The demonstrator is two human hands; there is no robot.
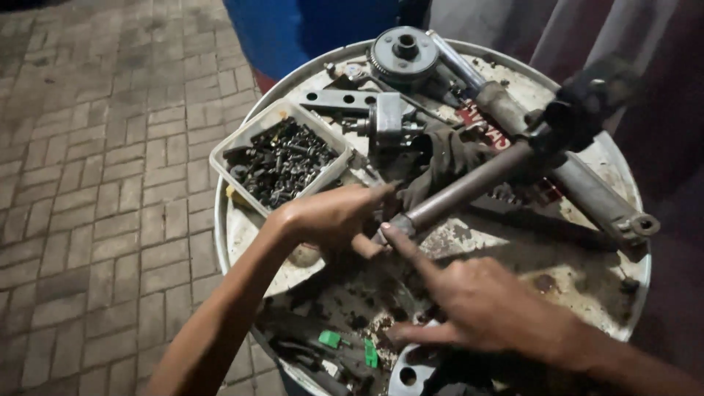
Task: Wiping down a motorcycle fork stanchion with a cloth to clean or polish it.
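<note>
Fingers (367,196) of the left hand (330,216) curl loosely at the near end of a grey tube (469,187); whether they pinch it I cannot tell. Left of them sits a tray (242,143) of dark bolts, untouched. The right hand (484,301) spreads open, its forefinger pressing the tube's end. The tube lies slanted across a drum top (587,293), its far end still joined to the assembly, so the work looks early.
</note>
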